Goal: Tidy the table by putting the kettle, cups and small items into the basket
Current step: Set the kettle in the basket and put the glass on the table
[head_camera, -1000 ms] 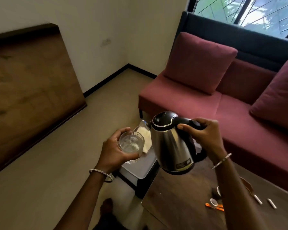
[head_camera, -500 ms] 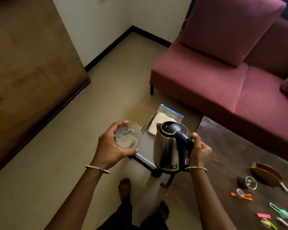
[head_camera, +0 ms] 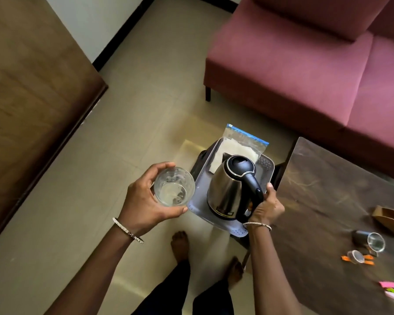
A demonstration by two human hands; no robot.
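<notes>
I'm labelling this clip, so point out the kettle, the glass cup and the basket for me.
kettle (head_camera: pixel 223 192), head view, on its steel body.
glass cup (head_camera: pixel 172 193), head view, on its clear bottom.
basket (head_camera: pixel 267 165), head view, on its perforated right wall.

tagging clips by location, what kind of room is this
Probably a living room or lounge: a maroon upholstered sofa beside a low dark wooden coffee table, a beige tiled floor, and a steel electric kettle held over a grey plastic basket.
</notes>
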